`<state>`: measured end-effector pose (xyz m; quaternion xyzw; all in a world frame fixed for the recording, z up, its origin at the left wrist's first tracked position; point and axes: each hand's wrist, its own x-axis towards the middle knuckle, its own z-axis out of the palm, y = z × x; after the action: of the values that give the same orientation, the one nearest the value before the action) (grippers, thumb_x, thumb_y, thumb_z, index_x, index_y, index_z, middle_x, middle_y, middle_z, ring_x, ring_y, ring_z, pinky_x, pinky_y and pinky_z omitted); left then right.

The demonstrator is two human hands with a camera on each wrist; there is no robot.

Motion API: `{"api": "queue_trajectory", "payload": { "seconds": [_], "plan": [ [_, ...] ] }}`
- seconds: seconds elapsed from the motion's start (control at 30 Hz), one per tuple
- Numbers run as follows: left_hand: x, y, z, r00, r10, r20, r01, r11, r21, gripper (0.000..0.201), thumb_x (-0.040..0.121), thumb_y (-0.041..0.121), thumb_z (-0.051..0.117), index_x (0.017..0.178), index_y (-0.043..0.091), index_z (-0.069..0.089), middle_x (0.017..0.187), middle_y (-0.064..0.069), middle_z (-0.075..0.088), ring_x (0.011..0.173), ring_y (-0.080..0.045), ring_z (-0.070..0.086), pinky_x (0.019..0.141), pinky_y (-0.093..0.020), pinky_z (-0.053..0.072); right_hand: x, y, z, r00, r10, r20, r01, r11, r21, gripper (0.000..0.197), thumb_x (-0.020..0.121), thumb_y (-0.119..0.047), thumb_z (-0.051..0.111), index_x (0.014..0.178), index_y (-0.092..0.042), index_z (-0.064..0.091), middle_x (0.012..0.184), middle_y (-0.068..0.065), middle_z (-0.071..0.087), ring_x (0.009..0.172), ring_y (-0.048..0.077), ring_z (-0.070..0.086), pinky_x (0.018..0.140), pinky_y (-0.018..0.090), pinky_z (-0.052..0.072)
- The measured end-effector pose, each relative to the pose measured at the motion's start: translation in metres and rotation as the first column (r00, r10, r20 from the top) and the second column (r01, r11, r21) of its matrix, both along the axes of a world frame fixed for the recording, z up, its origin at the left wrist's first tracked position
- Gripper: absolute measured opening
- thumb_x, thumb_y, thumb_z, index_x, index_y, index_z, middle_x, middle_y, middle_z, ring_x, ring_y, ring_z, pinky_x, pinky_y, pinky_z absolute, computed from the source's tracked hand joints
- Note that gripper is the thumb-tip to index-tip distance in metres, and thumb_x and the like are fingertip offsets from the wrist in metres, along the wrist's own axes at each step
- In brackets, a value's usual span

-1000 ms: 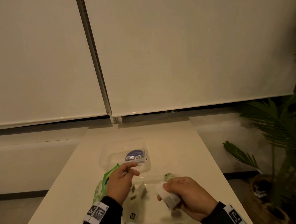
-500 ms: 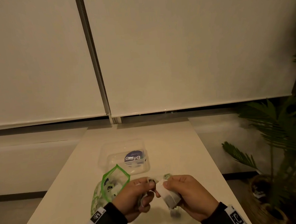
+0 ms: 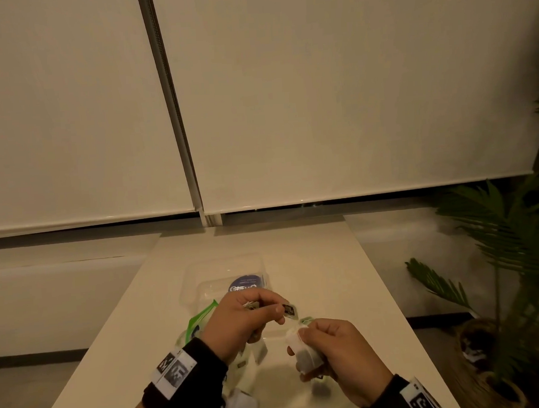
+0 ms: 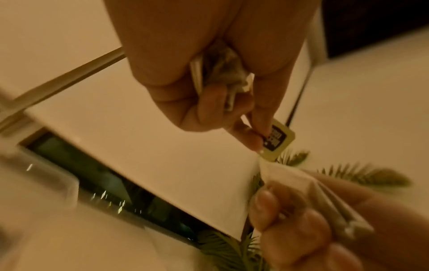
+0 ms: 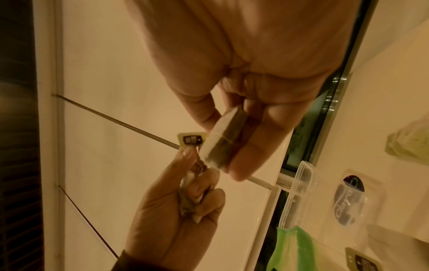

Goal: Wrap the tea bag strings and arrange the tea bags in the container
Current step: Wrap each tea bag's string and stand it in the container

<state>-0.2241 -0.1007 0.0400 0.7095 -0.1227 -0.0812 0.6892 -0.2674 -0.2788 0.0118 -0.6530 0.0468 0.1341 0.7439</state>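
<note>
1. A person's two hands are held close together above a pale tabletop (image 3: 312,248), seen from a head camera looking down.
2. The right hand (image 3: 337,354) has its thumb and fingers curled round a white tea bag (image 3: 304,353), held just above the tabletop; a thin string crosses the bag in the right wrist view.
3. The left hand (image 3: 237,324), just left of that tea bag, pinches a small paper tag (image 3: 290,309) between thumb and fingertip. Its other fingers are curled over a crumpled second tea bag (image 4: 223,73) in the palm.
4. A clear plastic container (image 3: 225,279) with a dark round label lies on the tabletop beyond the tea bag, away from the person.
5. A green pouch (image 3: 202,316) lies left of the tea bag, partly hidden by the left hand.
6. A leafy plant (image 3: 511,252) stands well right of the tea bag, off the tabletop.
</note>
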Motion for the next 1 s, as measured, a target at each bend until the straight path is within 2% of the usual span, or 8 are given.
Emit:
{"api": "queue_trajectory", "payload": {
  "seconds": [0.1,0.2,0.3,0.4,0.57,0.7,0.87,1.0],
  "plan": [
    [-0.001,0.004,0.003,0.952,-0.075,0.296,0.001,0.970,0.242,0.015,0.081,0.005,0.073,0.082,0.020,0.078,0.073,0.007,0.069,0.058,-0.002,0.050,0.057,-0.017,0.041,0.002,-0.001,-0.002,0.999,-0.029,-0.014,0.029,0.999,0.023,0.030,0.094,-0.011,0.058,0.091,0.018,0.060,0.086,0.027,0.065,0.067,0.028,0.061,0.057,0.035,0.055],
    [-0.001,0.009,0.001,0.754,-0.272,0.598,-0.046,0.886,0.461,0.012,0.082,0.021,0.068,0.091,0.026,0.075,0.082,0.018,0.067,0.069,0.006,0.056,0.069,-0.010,0.043,0.003,-0.002,-0.001,0.999,-0.050,-0.015,0.051,0.995,0.082,0.027,0.096,-0.009,0.053,0.093,0.016,0.064,0.086,0.027,0.066,0.070,0.031,0.064,0.060,0.038,0.056],
    [-0.004,0.009,-0.009,0.609,-0.352,0.711,-0.121,0.845,0.521,0.021,0.086,0.020,0.065,0.105,0.025,0.072,0.094,0.015,0.064,0.084,0.009,0.058,0.076,-0.010,0.047,0.003,-0.002,0.001,0.997,-0.082,-0.004,0.081,0.979,0.187,0.028,0.097,-0.006,0.047,0.092,0.014,0.067,0.088,0.029,0.068,0.072,0.034,0.066,0.061,0.041,0.056],
    [-0.011,0.009,-0.024,0.576,-0.308,0.757,-0.200,0.845,0.496,0.030,0.090,0.023,0.061,0.119,0.029,0.067,0.104,0.016,0.059,0.082,0.000,0.060,0.072,-0.017,0.051,0.002,-0.001,0.002,0.993,-0.112,0.023,0.101,0.954,0.282,0.029,0.098,-0.004,0.045,0.088,0.010,0.069,0.090,0.028,0.069,0.073,0.033,0.067,0.062,0.042,0.056],
    [-0.026,0.003,-0.042,0.722,-0.021,0.692,-0.203,0.949,0.240,0.038,0.089,0.020,0.058,0.125,0.030,0.064,0.097,0.013,0.055,0.074,-0.004,0.055,0.070,-0.014,0.044,0.002,0.001,-0.001,0.988,-0.125,0.089,0.093,0.949,0.300,0.021,0.092,-0.001,0.054,0.080,0.006,0.071,0.086,0.025,0.070,0.074,0.031,0.068,0.064,0.037,0.059],
    [-0.032,-0.007,-0.042,0.953,0.231,0.197,-0.227,0.973,-0.040,0.025,0.077,0.030,0.070,0.101,0.032,0.074,0.080,0.005,0.057,0.055,-0.006,0.046,0.050,-0.021,0.038,0.004,0.000,-0.007,0.981,-0.131,0.142,0.088,0.957,0.276,0.019,0.092,0.000,0.054,0.088,0.006,0.072,0.089,0.023,0.071,0.074,0.028,0.068,0.068,0.035,0.058],
    [-0.035,-0.022,-0.052,0.975,0.224,-0.011,-0.224,0.970,-0.092,0.008,0.082,0.005,0.073,0.075,0.010,0.073,0.061,0.006,0.053,0.042,-0.010,0.035,0.042,-0.021,0.027,0.008,-0.002,-0.023,0.981,-0.103,0.167,0.079,0.987,0.142,0.016,0.089,-0.003,0.064,0.087,0.012,0.068,0.104,0.023,0.062,0.080,0.029,0.068,0.078,0.040,0.058],
    [-0.032,-0.029,-0.056,0.972,0.222,-0.072,-0.226,0.973,-0.046,0.008,0.085,0.004,0.068,0.078,0.000,0.068,0.045,-0.001,0.050,0.038,-0.015,0.031,0.043,-0.020,0.026,0.007,-0.014,-0.031,0.960,-0.117,0.255,0.135,0.989,-0.055,0.034,0.069,-0.017,0.082,0.097,-0.013,0.062,0.097,0.009,0.067,0.087,0.017,0.067,0.080,0.032,0.055]
  ]
}}
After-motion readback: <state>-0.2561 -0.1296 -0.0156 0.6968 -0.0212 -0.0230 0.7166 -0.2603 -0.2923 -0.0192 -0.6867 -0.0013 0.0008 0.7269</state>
